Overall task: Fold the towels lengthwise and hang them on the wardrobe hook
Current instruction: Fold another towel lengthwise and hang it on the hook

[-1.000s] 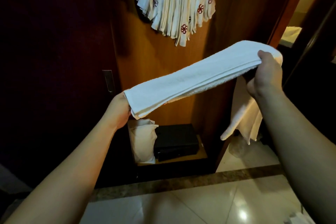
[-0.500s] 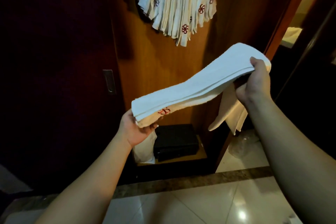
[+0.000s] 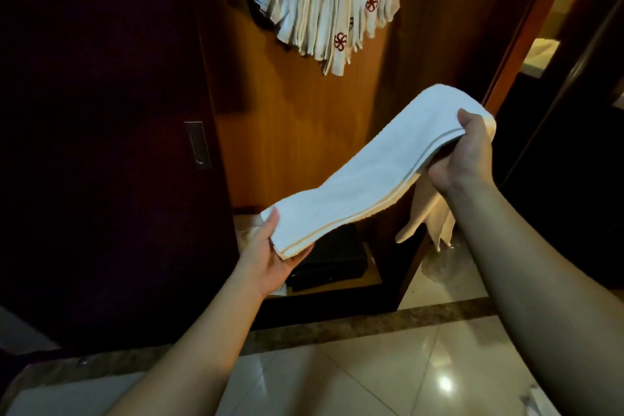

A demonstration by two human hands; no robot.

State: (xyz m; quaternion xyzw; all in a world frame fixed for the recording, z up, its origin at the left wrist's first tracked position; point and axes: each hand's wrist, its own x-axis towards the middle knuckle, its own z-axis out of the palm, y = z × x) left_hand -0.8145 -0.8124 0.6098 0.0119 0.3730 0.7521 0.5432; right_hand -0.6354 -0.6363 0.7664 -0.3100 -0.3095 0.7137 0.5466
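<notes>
Towel [image 3: 364, 176] end hidden behind right hand [image 3: 467, 154]

black box [image 3: 332, 260] on wardrobe shelf [image 3: 373, 275].

The folded towel [image 3: 364, 186] is white terry cloth, matt and nubbly. The wardrobe panel [image 3: 297, 132] is smooth, satin wood. The door pull [image 3: 197, 144] looks like brushed metal. The floor tiles [image 3: 388, 378] are polished and glossy.

Both arms are reaching forward. Left hand [image 3: 266, 257] is sitting low, palm up, thumb pinching; right hand [image 3: 467, 155] is sitting higher, fingers curled tight, gripping.
</notes>
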